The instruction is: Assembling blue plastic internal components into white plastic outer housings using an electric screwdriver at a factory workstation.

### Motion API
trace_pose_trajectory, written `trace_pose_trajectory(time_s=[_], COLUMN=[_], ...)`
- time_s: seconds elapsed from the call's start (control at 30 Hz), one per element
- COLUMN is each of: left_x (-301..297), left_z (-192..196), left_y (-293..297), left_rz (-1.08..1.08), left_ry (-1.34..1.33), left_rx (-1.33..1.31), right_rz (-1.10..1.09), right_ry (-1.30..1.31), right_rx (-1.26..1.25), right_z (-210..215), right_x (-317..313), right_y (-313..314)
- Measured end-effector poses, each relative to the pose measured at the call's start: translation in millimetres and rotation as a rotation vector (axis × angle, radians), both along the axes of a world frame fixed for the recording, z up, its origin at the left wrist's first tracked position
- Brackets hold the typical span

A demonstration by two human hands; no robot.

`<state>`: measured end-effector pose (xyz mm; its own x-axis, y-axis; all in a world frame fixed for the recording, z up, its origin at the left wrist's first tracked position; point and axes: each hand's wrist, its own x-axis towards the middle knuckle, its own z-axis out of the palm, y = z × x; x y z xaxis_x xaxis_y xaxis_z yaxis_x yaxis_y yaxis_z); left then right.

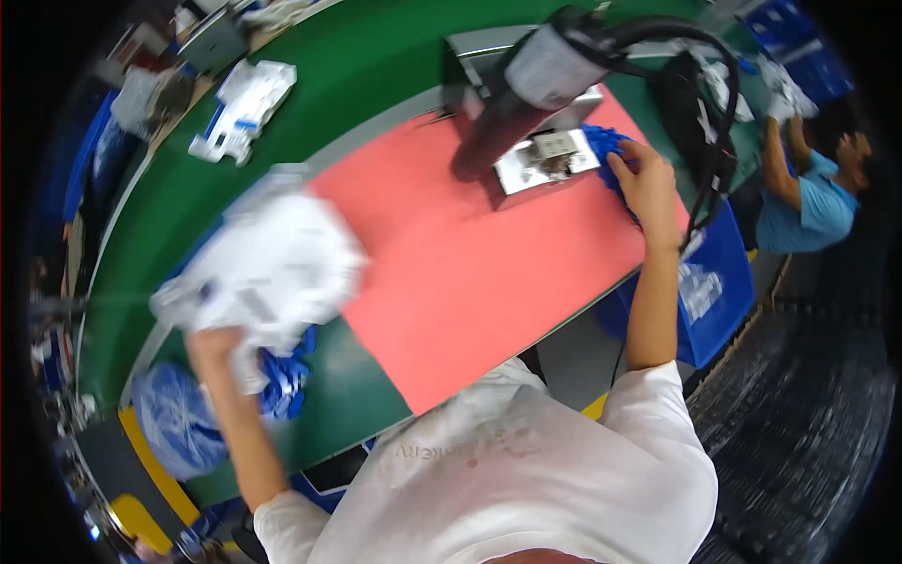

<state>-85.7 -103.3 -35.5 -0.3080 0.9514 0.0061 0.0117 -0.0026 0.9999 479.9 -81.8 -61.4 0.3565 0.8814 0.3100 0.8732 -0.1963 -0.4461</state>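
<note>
My left hand [214, 350] is closed at the near edge of a large white moulded plastic part [282, 258], raised over the left of the table. Motion smears both, and the part hides the fingertips. On the other side, my right hand [648, 188] reaches to a heap of small blue pieces [601, 141]. Its thumb and fingers are curved and apart, with nothing plain to see between them. Just left of that heap stands a metal fixture block [545, 167], under a dark cylindrical machine head [531, 99]. Below the white part lie more blue pieces [285, 381].
A salmon-coloured mat [451, 291] covers part of the green table [362, 47]. Another white part [246, 108] lies at the far left. A black hose [723, 103] arches over the right side. Near it stands a blue bin [728, 282]. A co-worker [813, 193] sits beyond.
</note>
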Motion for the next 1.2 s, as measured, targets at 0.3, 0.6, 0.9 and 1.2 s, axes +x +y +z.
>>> trace_pose_trajectory(time_s=[0.3,0.6,0.9,1.2], left_x=[119,58,73,75], left_z=[-46,-3,-34,-35], left_y=[-45,-57,-54,-66], left_rz=[-0.572,-0.378,-0.282,-0.351], left_ry=[-0.267,1.09,1.357,1.244], left_rx=[-0.385,-0.049,0.197,0.142], right_rz=[0.102,0.14,0.606,1.281], right_ry=[-0.075,0.059,0.263,0.116], right_rx=[-0.07,0.224,0.05,-0.261], right_z=[-15,-25,38,28], right_x=[13,-6,-106,-238], right_y=[13,-20,-90,-25])
